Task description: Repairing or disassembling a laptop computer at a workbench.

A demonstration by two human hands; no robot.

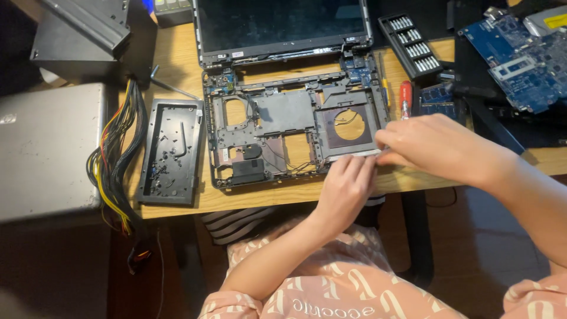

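Note:
A stripped laptop chassis [277, 112] lies open on the wooden table [177, 201], its screen [280, 23] folded back at the far side. Both hands meet at the chassis's near right corner. My left hand [345, 189] presses its fingers on the front edge. My right hand [434, 145] pinches a thin pale strip [354, 155] along that same edge. Inside the frame I see a round fan opening [349, 125], loose wires and a small black speaker [248, 168].
A black cover panel [171, 150] with loose screws lies left of the chassis. Coloured power cables [115, 159] hang beside a grey case [50, 150]. A screwdriver bit set [410, 44], a red-handled screwdriver [405, 97] and blue circuit boards [525, 62] sit at the right.

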